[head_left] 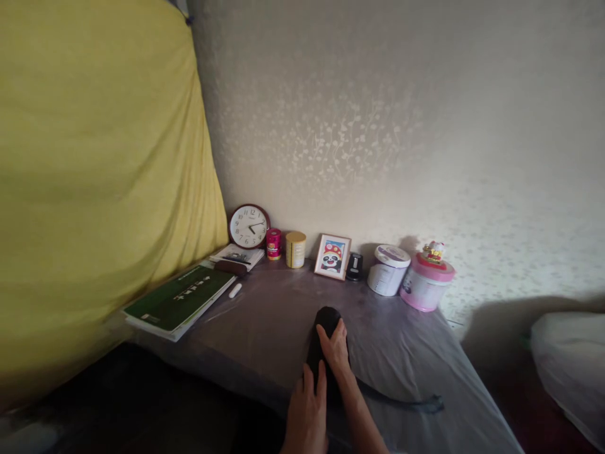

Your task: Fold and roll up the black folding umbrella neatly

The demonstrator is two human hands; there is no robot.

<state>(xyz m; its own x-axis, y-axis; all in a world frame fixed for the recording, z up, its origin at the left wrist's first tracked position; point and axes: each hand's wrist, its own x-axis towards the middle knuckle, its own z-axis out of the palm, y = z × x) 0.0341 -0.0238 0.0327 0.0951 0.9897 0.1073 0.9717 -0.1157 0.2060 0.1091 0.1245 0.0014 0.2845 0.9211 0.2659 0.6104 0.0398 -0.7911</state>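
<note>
A dark object [326, 343], long and rounded at its far end, was seen lying near the front middle of the grey-covered worktop [265, 328]. The right hand [336, 348] was laid flat along its top, fingers extended rather than curled round it. The left hand [307, 413] was placed just behind, at the object's near end, fingers straight; whether anything was gripped could not be told. A dark strap [406, 402] was trailed to the right. A clock [248, 226], tins and a framed picture [332, 256] were lined along the wall.
</note>
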